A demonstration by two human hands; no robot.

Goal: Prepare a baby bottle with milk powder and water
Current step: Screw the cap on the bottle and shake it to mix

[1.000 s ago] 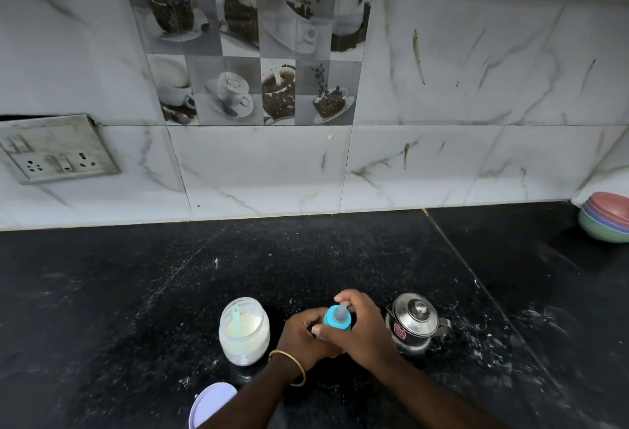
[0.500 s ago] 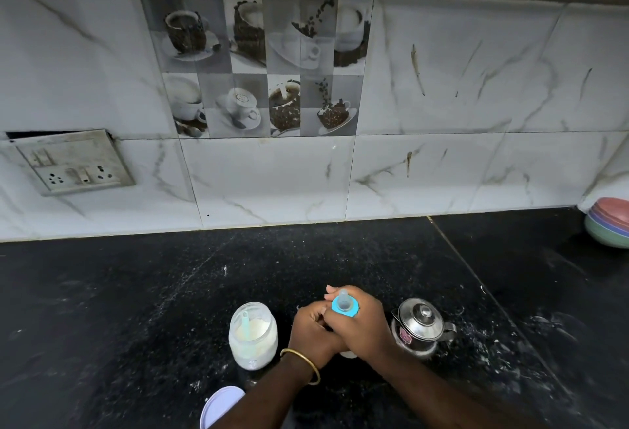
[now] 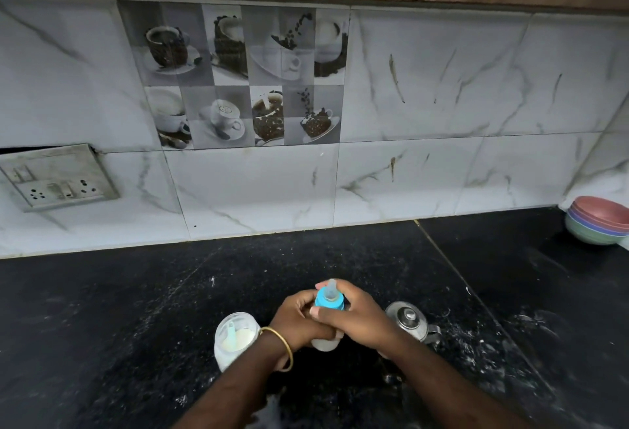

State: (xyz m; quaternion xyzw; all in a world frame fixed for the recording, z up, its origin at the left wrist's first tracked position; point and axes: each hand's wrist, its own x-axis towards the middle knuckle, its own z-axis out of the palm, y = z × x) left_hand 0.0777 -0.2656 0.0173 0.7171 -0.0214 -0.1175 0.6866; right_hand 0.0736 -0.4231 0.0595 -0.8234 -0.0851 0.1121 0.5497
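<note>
Both hands are closed on the baby bottle [image 3: 326, 340], which stands near the front middle of the black bench [image 3: 136, 292]. The left hand [image 3: 299, 323] wraps the bottle's body from nine o'clock, and the right hand [image 3: 357, 321] comes over from three o'clock with thumb and fingertips pinching the blue collar [image 3: 328, 306] under the clear teat [image 3: 331, 290]. Pale milk shows at the bottle's base below the fingers. My guess is the collar is being screwed down, or the bottle is about to be shaken.

The first risk is a cross-threaded or half-tight collar: from here I cannot tell whether it sits square, and if it doesn't, milk will leak at the first shake. The second is the squeeze; pressing hard on a soft bottle body could push liquid out through the teat.

The neighbours are close. The open powder jar [image 3: 235, 340], a scoop standing in it, sits just at nine o'clock of the left wrist, with the bangle [image 3: 282, 343] almost over its rim. A twist of that forearm could knock it over and spill powder across the bench. The small steel pot [image 3: 410, 321] with its lid sits just at three o'clock of the right hand, and an elbow swing could clip it. The stacked bowls [image 3: 599, 224], far off at two o'clock, are out of harm's way.
</note>
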